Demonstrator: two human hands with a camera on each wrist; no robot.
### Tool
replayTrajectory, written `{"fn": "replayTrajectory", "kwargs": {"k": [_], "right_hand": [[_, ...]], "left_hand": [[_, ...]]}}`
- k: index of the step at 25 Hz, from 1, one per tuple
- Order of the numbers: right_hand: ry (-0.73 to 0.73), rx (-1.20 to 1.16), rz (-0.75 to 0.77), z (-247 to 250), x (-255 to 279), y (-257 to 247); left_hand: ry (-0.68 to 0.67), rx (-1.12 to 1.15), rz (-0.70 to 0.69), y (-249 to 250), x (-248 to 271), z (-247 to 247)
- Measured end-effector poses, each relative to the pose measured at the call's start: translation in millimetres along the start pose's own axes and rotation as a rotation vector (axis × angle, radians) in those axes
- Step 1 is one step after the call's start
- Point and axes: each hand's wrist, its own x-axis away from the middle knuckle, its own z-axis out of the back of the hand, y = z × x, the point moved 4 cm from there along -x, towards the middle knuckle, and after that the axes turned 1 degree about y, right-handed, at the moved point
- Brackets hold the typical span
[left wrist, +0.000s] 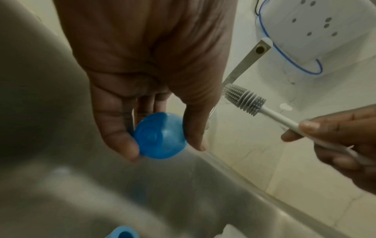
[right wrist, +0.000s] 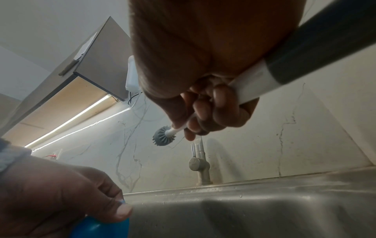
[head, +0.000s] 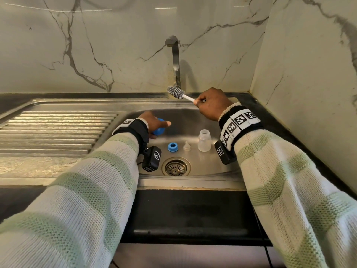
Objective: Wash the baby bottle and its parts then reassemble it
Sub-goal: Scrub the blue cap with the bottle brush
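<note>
My left hand (head: pixel 154 123) holds the blue domed bottle cap (head: pixel 160 129) over the left side of the sink basin; thumb and fingers pinch the cap (left wrist: pixel 160 136), its hollow side facing the wrist camera. My right hand (head: pixel 211 103) grips the white handle of a grey silicone bottle brush (head: pixel 176 92), head pointing left, just below the tap. The brush (left wrist: pixel 245 103) hangs apart from the cap. On the basin floor stand the clear bottle (head: pixel 204 140), the clear teat (head: pixel 186 146) and the blue collar ring (head: pixel 172 147).
The steel tap (head: pixel 174 55) rises behind the sink (head: pixel 193 113); no water is visible. The drain (head: pixel 175 167) sits near the front. A ribbed drainboard (head: pixel 54 130) lies to the left. Marble walls close in behind and on the right.
</note>
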Motion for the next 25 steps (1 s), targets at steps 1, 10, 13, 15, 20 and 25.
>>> {"fn": "replayTrajectory", "kwargs": {"k": [1, 10, 13, 15, 20, 25], "right_hand": [[-0.004, -0.002, 0.0, -1.4, 0.2, 0.0], [-0.045, -0.004, -0.002, -18.3, -3.1, 1.0], [-0.057, 0.014, 0.005, -22.0, -5.5, 2.3], [-0.065, 0.017, 0.008, -23.9, -7.3, 3.7], [-0.081, 0.01, 0.023, -30.8, -11.1, 6.8], [-0.099, -0.001, 0.008, -37.2, -13.2, 10.4]], "left_hand": [[0.007, -0.071, -0.004, -2.0, -0.7, -2.3], [-0.18, -0.436, 0.069, -22.2, -15.0, -39.3], [-0.156, -0.591, 0.08, -38.9, -58.9, -46.8], [-0.196, -0.654, 0.101, -54.7, -95.3, -59.1], [-0.257, -0.729, 0.069, -48.0, -81.0, -61.2], [-0.278, -0.798, 0.044, -44.2, -72.5, -63.3]]}}
